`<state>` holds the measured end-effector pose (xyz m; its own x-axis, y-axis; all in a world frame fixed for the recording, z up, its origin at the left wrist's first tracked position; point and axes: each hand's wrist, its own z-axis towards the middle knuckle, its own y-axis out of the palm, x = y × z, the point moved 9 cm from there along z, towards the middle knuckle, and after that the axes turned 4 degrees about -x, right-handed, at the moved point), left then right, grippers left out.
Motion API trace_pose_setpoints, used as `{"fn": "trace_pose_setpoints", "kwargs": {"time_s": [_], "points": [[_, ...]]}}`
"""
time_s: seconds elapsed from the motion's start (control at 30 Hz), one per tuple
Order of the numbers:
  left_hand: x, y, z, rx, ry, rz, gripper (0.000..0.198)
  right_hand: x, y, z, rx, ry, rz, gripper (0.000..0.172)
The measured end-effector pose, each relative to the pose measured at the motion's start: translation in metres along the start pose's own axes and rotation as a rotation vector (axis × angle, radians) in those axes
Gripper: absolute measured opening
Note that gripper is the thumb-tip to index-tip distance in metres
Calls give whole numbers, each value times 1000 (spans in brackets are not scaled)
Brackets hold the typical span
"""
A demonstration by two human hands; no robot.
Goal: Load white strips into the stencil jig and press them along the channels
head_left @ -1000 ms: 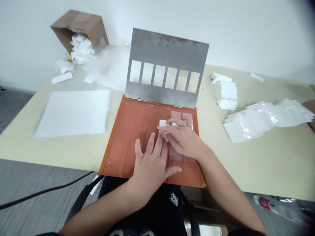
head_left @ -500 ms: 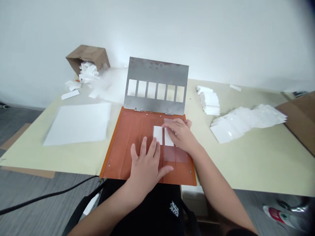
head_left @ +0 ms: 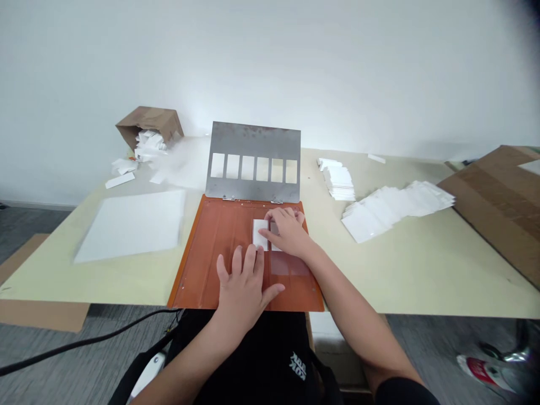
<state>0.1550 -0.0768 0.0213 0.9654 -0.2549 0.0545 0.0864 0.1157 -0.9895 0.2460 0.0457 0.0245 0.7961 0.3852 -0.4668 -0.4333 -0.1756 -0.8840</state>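
Observation:
A orange-brown board (head_left: 206, 253) with a hinged grey metal plate (head_left: 256, 138) standing up at its back lies in front of me. The plate has a row of several rectangular windows. A small white card (head_left: 260, 226) rests on the board, with a second one partly under my right hand (head_left: 287, 230). That hand arches over the cards, its thumb across the left card and its fingers bent but apart from the thumb. My left hand (head_left: 241, 287) lies spread on the board, fingertips at the left card's lower edge. A clear film strip (head_left: 289, 264) shows below the cards.
White sheets (head_left: 130, 225) lie at the left, behind them a tipped brown paper bag (head_left: 149, 118) with white scraps. Fanned white cards (head_left: 367, 219) and a smaller stack (head_left: 338, 181) are at the right. A cardboard box (head_left: 502, 197) stands at the right edge.
My right thumb has moved out leftward onto the left white card, and the right hand covers more of the second card. My left hand stays spread. The camera view has shifted.

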Motion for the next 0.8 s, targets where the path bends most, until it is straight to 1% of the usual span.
{"fn": "trace_pose_setpoints", "kwargs": {"time_s": [0.13,0.2,0.27,0.33,0.4,0.47,0.53,0.57,0.6,0.7,0.77,0.8], "points": [[-1,0,-2,5,-8,11,70,-6,1,-4,-50,-58,190,29],[-1,-2,-2,11,-15,16,69,-7,-1,-5,-41,-85,239,31],[-1,-4,-3,26,-17,19,69,-6,-10,-5,34,-111,311,31],[0,-6,-4,41,-13,18,70,2,-26,-7,153,-131,416,32],[1,-7,-4,47,-3,12,69,18,-47,-12,274,-117,497,34],[2,-8,-4,45,11,5,68,41,-68,-23,379,-64,506,35],[3,-7,-4,41,24,-1,66,67,-88,-40,470,16,413,37],[4,-7,-3,39,30,-3,65,81,-97,-51,510,77,327,38],[5,-8,-3,38,37,-7,64,94,-103,-61,523,141,213,38],[10,-9,-2,47,77,-38,61,128,-109,-90,498,333,-153,37],[15,-11,-1,58,116,-78,59,141,-111,-103,514,426,-336,40],[17,-11,-1,62,136,-99,57,142,-111,-106,521,446,-390,41]]}}
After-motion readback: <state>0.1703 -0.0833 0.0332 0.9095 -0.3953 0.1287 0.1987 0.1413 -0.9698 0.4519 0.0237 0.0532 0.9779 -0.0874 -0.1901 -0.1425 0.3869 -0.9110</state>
